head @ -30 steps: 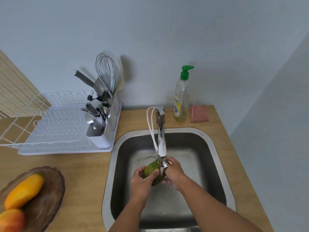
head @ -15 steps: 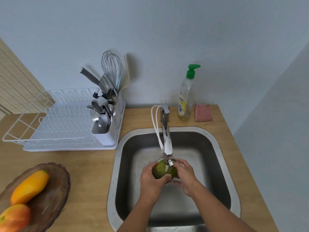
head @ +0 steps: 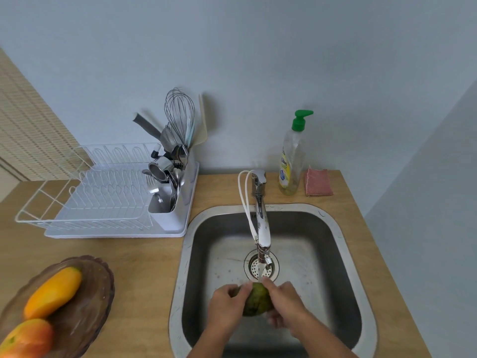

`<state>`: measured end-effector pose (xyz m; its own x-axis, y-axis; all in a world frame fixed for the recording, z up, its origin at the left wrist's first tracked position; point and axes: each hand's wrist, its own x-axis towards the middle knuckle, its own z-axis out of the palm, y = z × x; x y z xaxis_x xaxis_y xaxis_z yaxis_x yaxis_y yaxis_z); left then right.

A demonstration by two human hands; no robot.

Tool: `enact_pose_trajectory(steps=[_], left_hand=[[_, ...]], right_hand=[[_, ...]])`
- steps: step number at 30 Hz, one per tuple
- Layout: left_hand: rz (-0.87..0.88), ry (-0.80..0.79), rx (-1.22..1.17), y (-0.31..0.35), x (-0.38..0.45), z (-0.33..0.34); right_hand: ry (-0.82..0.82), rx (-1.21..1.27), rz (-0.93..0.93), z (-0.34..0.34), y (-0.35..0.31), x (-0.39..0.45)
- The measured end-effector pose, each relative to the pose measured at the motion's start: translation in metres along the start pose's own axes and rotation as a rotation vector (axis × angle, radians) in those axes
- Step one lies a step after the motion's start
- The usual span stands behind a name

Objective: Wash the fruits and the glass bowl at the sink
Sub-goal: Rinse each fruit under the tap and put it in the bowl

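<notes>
left hand (head: 228, 304): wrapping the left side of the green fruit (head: 256, 298), fingers curled over its top, lower centre of the frame.
right hand (head: 286, 302): closing on the right side of the same fruit; thumb lying across the top.
green fruit: being held between both hands above the sink (head: 343, 244) basin, just below the drain (head: 261, 267) in the frame.
faucet (head: 261, 220): running; the stream is falling at the fruit's upper edge.
glass bowl (head: 87, 303): brown-tinted, sitting on the wooden counter (head: 144, 257) at lower left, well apart from the sink.
bowl contents: a yellow-orange fruit (head: 53, 291) lying tilted, a red-orange fruit (head: 24, 338) at the frame's lower edge.
dish rack (head: 103, 197): standing at centre left, utensils and a whisk (head: 180, 117) standing in its caddy.
soap bottle (head: 291, 161): standing upright behind the sink, upper right of it; pink sponge (head: 318, 182) just beside it.
</notes>
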<state>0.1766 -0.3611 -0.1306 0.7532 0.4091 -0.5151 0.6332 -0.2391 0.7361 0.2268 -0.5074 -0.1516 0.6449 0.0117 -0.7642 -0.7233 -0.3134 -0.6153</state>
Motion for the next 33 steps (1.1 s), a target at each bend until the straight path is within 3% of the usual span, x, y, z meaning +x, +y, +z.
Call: enact_pose_trajectory(steps=[4,8,12,17,23,33], left_hand=[[0.083,-0.021,0.06,-0.007,-0.011,-0.05],[0.193,0.02,0.011,-0.021,-0.031,-0.126],[0.295,0.318,0.077,-0.033,-0.052,-0.192],[0.244,0.646,0.062,-0.056,-0.066,-0.241],[0.099,0.787,0.036,-0.086,-0.062,-0.259],[-0.016,0.79,0.135,-0.098,-0.049,-0.261]], right_hand=[[-0.128,0.073,-0.029,0.033,-0.018,-0.027],[-0.235,0.027,-0.242,0.072,-0.055,-0.061],[-0.363,-0.043,-0.441,0.13,-0.099,-0.097],[-0.472,-0.275,-0.58,0.214,-0.137,-0.116],[-0.414,-0.59,-0.696,0.282,-0.148,-0.119],[-0.254,-0.825,-0.781,0.329,-0.13,-0.109]])
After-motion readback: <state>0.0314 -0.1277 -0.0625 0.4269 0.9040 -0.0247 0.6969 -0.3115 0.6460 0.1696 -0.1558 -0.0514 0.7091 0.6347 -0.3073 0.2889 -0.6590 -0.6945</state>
